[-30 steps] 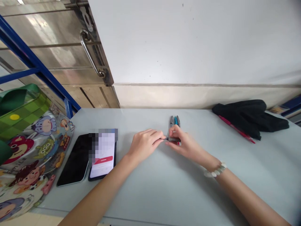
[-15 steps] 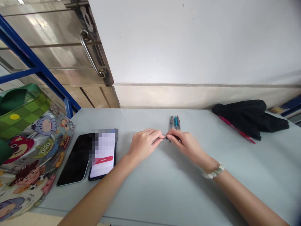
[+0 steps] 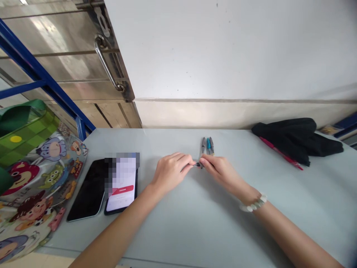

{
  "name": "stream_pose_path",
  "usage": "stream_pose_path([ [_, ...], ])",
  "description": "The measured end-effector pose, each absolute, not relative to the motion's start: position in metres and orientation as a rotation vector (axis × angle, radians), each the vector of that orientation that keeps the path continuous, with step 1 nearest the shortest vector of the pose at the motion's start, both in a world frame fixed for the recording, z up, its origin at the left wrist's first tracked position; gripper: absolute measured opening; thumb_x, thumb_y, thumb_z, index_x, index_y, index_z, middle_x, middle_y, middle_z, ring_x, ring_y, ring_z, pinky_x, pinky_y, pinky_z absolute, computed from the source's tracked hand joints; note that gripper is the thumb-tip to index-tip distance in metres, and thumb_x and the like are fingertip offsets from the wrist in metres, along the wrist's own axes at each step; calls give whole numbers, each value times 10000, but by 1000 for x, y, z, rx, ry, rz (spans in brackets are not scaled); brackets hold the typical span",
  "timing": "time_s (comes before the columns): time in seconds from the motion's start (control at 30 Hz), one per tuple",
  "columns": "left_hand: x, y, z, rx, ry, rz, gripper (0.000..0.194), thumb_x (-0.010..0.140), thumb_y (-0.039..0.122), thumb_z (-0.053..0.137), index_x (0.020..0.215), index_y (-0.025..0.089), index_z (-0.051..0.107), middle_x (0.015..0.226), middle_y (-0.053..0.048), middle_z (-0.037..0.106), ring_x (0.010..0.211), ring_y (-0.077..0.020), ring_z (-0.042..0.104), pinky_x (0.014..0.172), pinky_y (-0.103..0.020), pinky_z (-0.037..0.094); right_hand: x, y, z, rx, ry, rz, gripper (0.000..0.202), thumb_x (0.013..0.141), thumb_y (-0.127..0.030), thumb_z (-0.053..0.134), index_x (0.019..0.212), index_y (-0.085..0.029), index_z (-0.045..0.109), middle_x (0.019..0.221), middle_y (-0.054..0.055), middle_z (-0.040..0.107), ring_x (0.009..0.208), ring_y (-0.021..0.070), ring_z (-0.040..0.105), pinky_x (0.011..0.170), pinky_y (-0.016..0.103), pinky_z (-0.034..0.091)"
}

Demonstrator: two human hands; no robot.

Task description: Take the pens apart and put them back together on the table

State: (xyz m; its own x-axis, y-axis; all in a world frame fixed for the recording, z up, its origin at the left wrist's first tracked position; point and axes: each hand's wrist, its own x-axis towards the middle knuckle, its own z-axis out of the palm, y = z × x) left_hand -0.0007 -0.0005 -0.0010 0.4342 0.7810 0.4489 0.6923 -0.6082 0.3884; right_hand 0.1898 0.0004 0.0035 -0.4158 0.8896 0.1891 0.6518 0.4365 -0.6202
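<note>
My left hand (image 3: 171, 169) is closed, thumb and forefinger pinching a thin pen part (image 3: 197, 164) with a dark end that points right. Most of this piece is hidden by the fingers. Just to its right, my right hand (image 3: 220, 167) is also closed, thumb pressed to forefinger, with the fingertips almost at the dark end. What it holds is hidden. Beyond the right hand lie a grey pen (image 3: 203, 144), a teal-capped pen (image 3: 208, 143) and another grey-capped pen (image 3: 211, 144), side by side, their near ends partly covered by the hand.
A dark tablet (image 3: 87, 191) and a phone with a lit screen (image 3: 122, 197) lie left on the grey table (image 3: 173, 230). A cartoon-print bag (image 3: 36, 178) stands at the left edge. Black cloth (image 3: 292, 137) and a pink-red strip (image 3: 280, 153) lie right, near the wall (image 3: 237, 56).
My right hand has shifted slightly right, away from the left fingertips, so more of the dark end shows between the hands. My left hand has stayed in place.
</note>
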Motion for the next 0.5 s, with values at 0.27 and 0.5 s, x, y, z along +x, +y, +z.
stream_pose_path([
  [0.27,-1,0,-1,2518,1413,878,37,841,213,562,832,247,572,827,54,668,699,-108,606,563,-217,364,190,2,-1,-1193,-2149,765,95,862,-246,457,911,-227,378,757,-11,546,598,121,487,553,239,391],
  [0.5,0,0,-2,2515,1378,881,36,838,219,562,812,241,571,835,42,677,711,-116,611,572,-221,377,191,-1,7,-1402,-2254,577,268,932,-343,332,765,-213,496,604,-12,551,523,134,488,497,250,326],
])
